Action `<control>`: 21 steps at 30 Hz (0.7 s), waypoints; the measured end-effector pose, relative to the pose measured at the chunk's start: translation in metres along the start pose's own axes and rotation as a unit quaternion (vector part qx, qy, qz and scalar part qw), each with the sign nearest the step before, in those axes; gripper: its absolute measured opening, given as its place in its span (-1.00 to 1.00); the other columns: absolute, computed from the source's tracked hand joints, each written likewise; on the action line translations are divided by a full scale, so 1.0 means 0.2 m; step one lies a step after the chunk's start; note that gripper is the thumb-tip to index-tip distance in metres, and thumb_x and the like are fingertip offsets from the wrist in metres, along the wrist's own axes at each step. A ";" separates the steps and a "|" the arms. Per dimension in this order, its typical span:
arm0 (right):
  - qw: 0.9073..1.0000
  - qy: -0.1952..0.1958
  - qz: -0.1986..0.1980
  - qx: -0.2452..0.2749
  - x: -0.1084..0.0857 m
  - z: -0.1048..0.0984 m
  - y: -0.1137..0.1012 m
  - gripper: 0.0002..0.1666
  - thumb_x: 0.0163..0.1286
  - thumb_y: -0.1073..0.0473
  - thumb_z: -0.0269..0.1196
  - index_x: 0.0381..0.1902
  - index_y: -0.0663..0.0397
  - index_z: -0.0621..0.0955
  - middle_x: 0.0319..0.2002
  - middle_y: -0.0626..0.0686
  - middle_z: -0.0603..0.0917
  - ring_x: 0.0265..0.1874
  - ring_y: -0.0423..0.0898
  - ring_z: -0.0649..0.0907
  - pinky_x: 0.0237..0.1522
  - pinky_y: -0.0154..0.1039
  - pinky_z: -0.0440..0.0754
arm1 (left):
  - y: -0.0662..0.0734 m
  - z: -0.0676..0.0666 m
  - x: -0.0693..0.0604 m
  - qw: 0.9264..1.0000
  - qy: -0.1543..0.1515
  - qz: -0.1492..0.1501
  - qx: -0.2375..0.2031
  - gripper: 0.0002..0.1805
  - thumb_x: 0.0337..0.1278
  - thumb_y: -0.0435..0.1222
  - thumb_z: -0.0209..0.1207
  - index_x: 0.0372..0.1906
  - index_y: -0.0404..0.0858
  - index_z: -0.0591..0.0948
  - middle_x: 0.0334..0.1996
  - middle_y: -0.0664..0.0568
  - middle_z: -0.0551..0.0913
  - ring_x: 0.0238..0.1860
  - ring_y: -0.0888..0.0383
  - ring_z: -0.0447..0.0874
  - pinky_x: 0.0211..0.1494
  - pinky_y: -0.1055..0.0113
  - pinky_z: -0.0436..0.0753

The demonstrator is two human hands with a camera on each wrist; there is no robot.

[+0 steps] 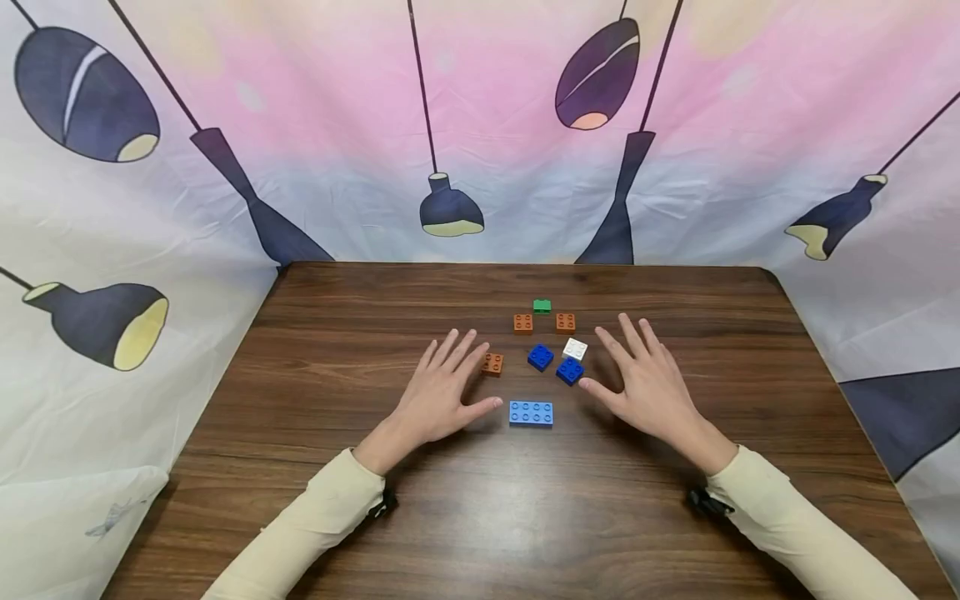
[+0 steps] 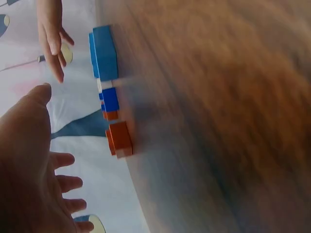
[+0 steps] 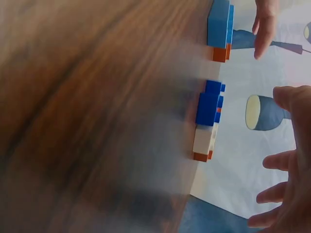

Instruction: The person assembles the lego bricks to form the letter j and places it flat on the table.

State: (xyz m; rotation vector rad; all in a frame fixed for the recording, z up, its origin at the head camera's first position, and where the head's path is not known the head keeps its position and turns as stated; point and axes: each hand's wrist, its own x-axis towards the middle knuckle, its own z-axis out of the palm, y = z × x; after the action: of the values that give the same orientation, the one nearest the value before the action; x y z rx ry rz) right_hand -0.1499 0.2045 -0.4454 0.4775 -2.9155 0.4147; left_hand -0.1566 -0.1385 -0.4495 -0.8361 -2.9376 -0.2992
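My left hand [image 1: 438,392] is spread with nothing in it, its fingers beside an orange brick [image 1: 492,364] and its thumb left of a long light blue brick [image 1: 531,413]. On the other side my right hand [image 1: 651,385] is also spread and empty, nearest to a dark blue brick [image 1: 570,372] and a white brick [image 1: 575,349]. Between the hands lies another dark blue brick [image 1: 540,357]. In the left wrist view the left hand [image 2: 24,160] is apart from the orange brick [image 2: 120,139]; in the right wrist view the right hand [image 3: 291,179] touches no brick.
Two more orange bricks [image 1: 522,323] [image 1: 566,323] and a green brick [image 1: 542,307] lie farther back on the brown wooden table [image 1: 510,533]. A cloth [image 1: 495,125] printed with lamps hangs behind the table and at its sides.
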 end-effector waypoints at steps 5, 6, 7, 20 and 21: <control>1.000 -0.010 -0.010 0.012 0.00 0.02 -0.02 0.00 0.39 -0.45 0.19 0.58 -0.04 0.29 0.59 0.33 0.07 0.52 0.42 0.12 0.31 0.46 0.27 | 0.04 0.02 0.01 0.998 -0.007 0.051 -0.033 -0.05 0.33 0.34 0.06 0.60 -0.17 0.23 0.62 -0.14 0.09 0.62 -0.15 -0.02 0.57 -0.14 0.06; 1.000 -0.011 -0.011 0.013 0.00 0.02 -0.02 0.00 0.39 -0.44 0.20 0.58 -0.03 0.29 0.59 0.34 0.07 0.52 0.43 0.13 0.30 0.46 0.28 | 0.04 0.02 0.01 0.997 -0.008 0.061 -0.039 -0.05 0.33 0.33 0.07 0.59 -0.18 0.23 0.62 -0.15 0.10 0.62 -0.14 -0.02 0.57 -0.13 0.08; 1.000 -0.013 -0.012 0.016 0.00 0.02 -0.02 -0.01 0.39 -0.43 0.21 0.58 -0.02 0.29 0.59 0.34 0.07 0.51 0.43 0.14 0.30 0.46 0.28 | 0.05 0.02 0.01 0.996 -0.011 0.072 -0.046 -0.05 0.33 0.32 0.08 0.59 -0.20 0.24 0.61 -0.15 0.10 0.62 -0.14 -0.02 0.57 -0.12 0.10; 0.998 -0.012 -0.022 0.053 0.01 0.04 -0.05 -0.06 0.38 -0.36 0.27 0.53 0.03 0.37 0.52 0.33 0.23 0.44 0.40 0.28 0.27 0.42 0.36 | 0.10 0.03 0.04 0.978 -0.071 0.149 -0.127 -0.12 0.37 0.27 0.09 0.57 -0.18 0.27 0.56 -0.06 0.26 0.59 0.00 0.13 0.53 -0.05 0.22; 0.998 -0.010 -0.023 0.056 0.02 0.05 -0.05 -0.08 0.39 -0.35 0.27 0.52 0.03 0.38 0.51 0.33 0.25 0.43 0.39 0.30 0.26 0.41 0.37 | 0.10 0.03 0.04 0.978 -0.075 0.150 -0.128 -0.12 0.37 0.27 0.10 0.57 -0.17 0.28 0.55 -0.05 0.28 0.57 0.00 0.16 0.53 -0.04 0.24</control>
State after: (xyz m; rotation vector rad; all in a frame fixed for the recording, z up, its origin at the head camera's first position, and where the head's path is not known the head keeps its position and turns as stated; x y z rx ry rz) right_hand -0.1507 0.1923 -0.4511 0.5663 -2.9059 0.5732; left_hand -0.1524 -0.1159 -0.4519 -1.3734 -2.8845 -0.6247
